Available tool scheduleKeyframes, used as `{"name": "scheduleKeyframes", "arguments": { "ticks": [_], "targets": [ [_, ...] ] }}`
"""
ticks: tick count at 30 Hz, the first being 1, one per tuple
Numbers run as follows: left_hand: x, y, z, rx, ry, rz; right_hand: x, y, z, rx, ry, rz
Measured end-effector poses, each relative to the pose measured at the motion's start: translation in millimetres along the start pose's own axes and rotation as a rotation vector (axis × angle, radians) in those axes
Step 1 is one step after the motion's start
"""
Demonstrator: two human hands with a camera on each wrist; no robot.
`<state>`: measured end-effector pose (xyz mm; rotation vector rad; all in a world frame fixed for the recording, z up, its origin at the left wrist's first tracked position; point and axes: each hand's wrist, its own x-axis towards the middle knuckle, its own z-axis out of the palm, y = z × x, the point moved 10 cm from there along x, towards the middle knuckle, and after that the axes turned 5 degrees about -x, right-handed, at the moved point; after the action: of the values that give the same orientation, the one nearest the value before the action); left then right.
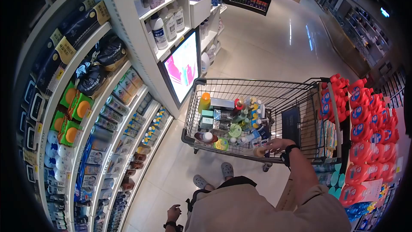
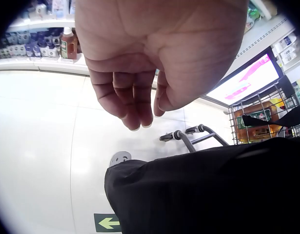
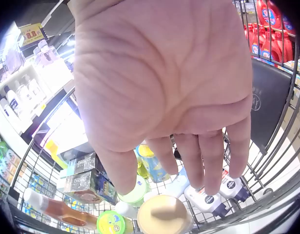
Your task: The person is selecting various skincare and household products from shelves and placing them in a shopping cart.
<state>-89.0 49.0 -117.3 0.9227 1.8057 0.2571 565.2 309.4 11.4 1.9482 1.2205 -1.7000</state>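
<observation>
My right hand (image 1: 280, 145) reaches over the near side of a wire shopping cart (image 1: 240, 81). Its fingers are extended and apart, with nothing between them. Just beyond the fingertips in the right wrist view stands a jar with a tan lid (image 3: 162, 214). White bottles with dark caps (image 3: 206, 199) lie under the fingers, beside a green-lidded tub (image 3: 111, 222) and a brown bottle with a white cap (image 3: 62, 209). At my side hangs my left hand (image 2: 154, 63), fingers loosely curled and holding nothing; the cart's wheels (image 2: 172, 135) show beyond it.
Curved shelves of packaged goods (image 1: 98, 116) line the left, with a lit screen (image 1: 182, 68) at their end. Red detergent bottles (image 1: 365, 133) are stacked close to the cart's right end. A tiled floor (image 1: 266, 38) runs ahead.
</observation>
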Motion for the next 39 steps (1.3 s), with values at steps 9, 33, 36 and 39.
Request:
{"name": "scheduleKeyframes", "arguments": {
  "ticks": [9, 33, 36, 39],
  "targets": [
    [-2, -34, -21, -0.035, -0.054, -0.039, -42, 7, -46, 0.063, 0.494, -0.210],
    [-95, -9, 18, -0.065, 0.086, -0.168, 75, -23, -104, -0.288, 1.001, -0.231],
    [-112, -1, 40, -0.083, 0.093, -0.217, 107, -30, -106, -0.191, 0.957, -0.302],
    [-118, 11, 65, -0.117, 0.082, -0.195, 123, -33, -110, -0.244, 0.949, -0.241]
  ]
}}
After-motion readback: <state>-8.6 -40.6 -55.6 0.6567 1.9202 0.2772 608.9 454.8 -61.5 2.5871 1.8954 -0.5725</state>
